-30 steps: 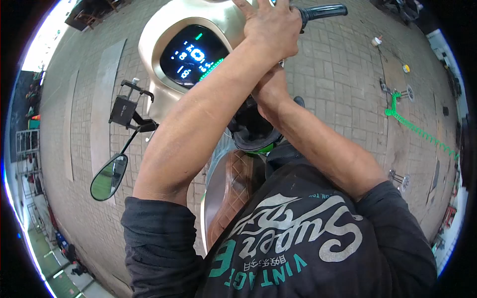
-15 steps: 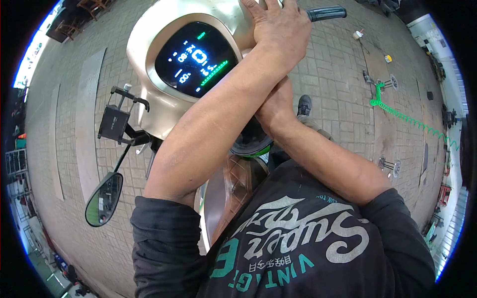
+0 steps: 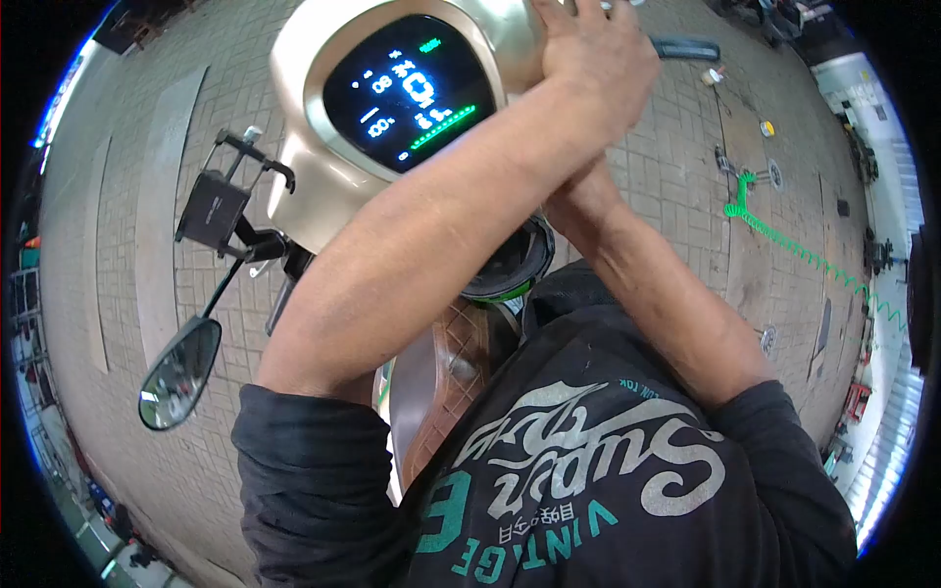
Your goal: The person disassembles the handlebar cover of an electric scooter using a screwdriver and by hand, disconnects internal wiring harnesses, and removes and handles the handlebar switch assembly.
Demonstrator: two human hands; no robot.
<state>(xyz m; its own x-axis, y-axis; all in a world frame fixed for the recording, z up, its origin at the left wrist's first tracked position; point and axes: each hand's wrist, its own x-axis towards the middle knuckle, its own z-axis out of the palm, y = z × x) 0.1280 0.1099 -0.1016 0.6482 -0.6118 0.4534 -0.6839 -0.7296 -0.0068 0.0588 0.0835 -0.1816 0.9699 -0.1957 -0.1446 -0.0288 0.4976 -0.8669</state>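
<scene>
My left hand [image 3: 600, 61] lies over the right side of the gold scooter front [image 3: 328, 201], beside the lit display [image 3: 412, 93] and near the black handlebar grip [image 3: 686, 48]. Its fingers are spread, with the tips cut off by the top edge of the view. Underneath the left wrist, my right hand [image 3: 580, 201] is mostly covered, and its fingers and anything in them are hidden. My forearms cross, the left one on top. Below them sit a black, green-rimmed object [image 3: 515, 269] and the brown quilted seat [image 3: 456, 377].
A black phone holder [image 3: 214, 208] and a mirror [image 3: 181, 377] stick out on the scooter's left. On the paved floor at right lie a green coiled hose [image 3: 799, 252], a yellow-rimmed container [image 3: 767, 128] and a cup [image 3: 713, 75].
Both hands have shifted right in the view, the left one slightly farther from the display. The scooter front has moved too as the view changed. A shoe seen earlier is now hidden.
</scene>
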